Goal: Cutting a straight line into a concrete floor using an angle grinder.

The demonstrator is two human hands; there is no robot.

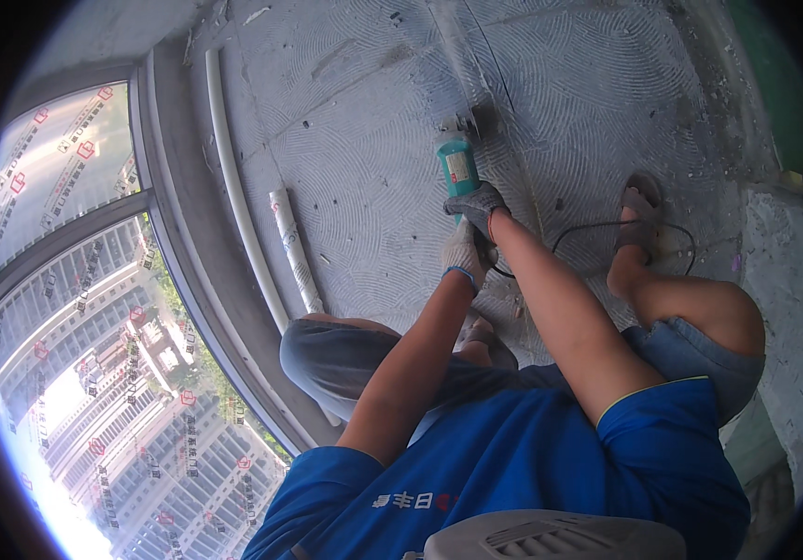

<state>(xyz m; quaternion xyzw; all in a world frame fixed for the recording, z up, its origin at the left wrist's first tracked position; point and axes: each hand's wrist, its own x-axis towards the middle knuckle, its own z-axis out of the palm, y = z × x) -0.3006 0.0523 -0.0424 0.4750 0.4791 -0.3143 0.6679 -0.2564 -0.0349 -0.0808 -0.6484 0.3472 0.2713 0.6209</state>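
A teal angle grinder (457, 161) is held low over the grey floor, its head pointing away from me. My right hand (478, 203), in a dark grey glove, is closed around the rear of its body. Just behind it, my left hand (466, 252), in a pale glove with a blue cuff, is closed on the grinder's back end. The metal head (457, 122) is close to the floor beside a dark patch; its disc is too blurred to make out. A pale, dusty line runs along the floor ahead of the head.
A black cord (577, 230) loops from the grinder past my right sandal (639, 210). On the left, a long white pipe (233, 177) and a shorter printed tube (295, 250) lie beside the window frame (177, 215). Ridged swirls cover the floor (364, 140), with small debris scattered over it.
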